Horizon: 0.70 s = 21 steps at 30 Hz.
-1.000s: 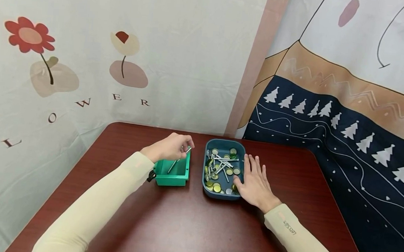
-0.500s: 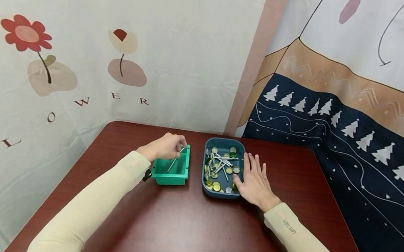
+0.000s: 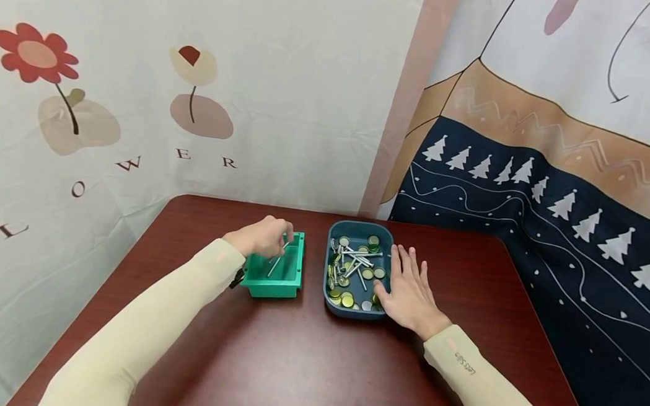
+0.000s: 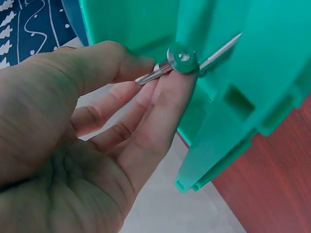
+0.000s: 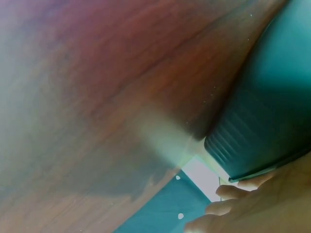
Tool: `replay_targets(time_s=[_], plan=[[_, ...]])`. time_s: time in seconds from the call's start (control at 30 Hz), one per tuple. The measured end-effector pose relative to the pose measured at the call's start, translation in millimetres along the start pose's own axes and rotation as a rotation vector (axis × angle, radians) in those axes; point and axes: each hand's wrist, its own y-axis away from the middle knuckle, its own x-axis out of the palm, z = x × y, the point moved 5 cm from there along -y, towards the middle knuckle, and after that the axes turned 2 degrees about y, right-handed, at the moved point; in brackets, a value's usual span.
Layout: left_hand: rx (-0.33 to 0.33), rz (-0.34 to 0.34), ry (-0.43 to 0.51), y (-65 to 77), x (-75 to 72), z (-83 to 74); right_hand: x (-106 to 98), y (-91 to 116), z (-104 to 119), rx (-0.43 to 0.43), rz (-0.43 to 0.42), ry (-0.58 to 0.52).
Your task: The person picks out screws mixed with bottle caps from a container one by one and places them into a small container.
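Note:
My left hand (image 3: pixel 261 236) is over the green plastic bin (image 3: pixel 272 291), its wrist near the left rim. In the left wrist view, thumb and fingertips pinch a shiny metal screw (image 4: pixel 155 74). Beyond it shows the threaded, pointed shank of another screw (image 4: pixel 222 50), against the green bin. From the head view, a screw (image 3: pixel 274 267) leans inside that bin. My right hand (image 3: pixel 411 292) lies with straight fingers along the right rim of the blue bin (image 3: pixel 354 313). In this bin are several long screws (image 3: pixel 359 261) among gold, green and silver bottle caps (image 3: pixel 347 300).
Both bins stand side by side near the back of the dark red wooden table (image 3: pixel 304 363), a narrow gap between them. Behind the table hangs a pale printed cloth (image 3: pixel 297 102). A dark blue cloth with white trees (image 3: pixel 526 203) hangs at the right.
My left hand has moved left and slightly down with the screw, from the green bin's right rim to over its inside. The right hand keeps its place on the blue bin.

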Motion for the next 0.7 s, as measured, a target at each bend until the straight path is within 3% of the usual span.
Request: replay_targets(time_s=[0.27,0.7], plan=[[-0.054,0.082,-0.026,-5.3,5.3,-2.0,2.2,0.3,-0.7,0.004,0.009,-0.006],[-0.081,0.115,-0.057,-10.7,6.9,-7.5,2.5,-0.5,-1.1,0.002,-0.001,0.003]])
